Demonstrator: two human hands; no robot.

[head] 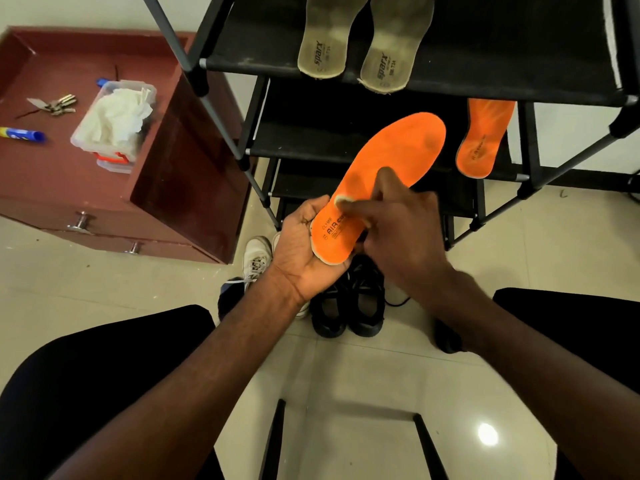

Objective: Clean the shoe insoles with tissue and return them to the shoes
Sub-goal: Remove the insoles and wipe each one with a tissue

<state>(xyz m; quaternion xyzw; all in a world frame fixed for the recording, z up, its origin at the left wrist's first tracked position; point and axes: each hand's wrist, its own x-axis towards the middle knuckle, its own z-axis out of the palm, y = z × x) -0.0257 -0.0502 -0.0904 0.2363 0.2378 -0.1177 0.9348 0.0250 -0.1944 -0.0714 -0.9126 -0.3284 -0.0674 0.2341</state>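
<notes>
Orange foam fills my view: the insole (381,174) lies heel-down in my left hand (301,251), fingers curled under its pale-edged heel. Black print there reads "CLYME", "AIR" and a "10". My right hand (398,220) presses a scrap of white tissue (341,201) against the smudged surface, fingers bunched on it. The matching orange insole (483,136) rests on the black fabric shoe rack (519,57); above, two worn grey insoles (363,39) are stamped "sparx". Black sneakers (349,303) and a white sneaker (256,258) sit on the glossy tiles below. Crumpled tissues fill a clear plastic box (114,123) on the maroon cabinet (52,168).
</notes>
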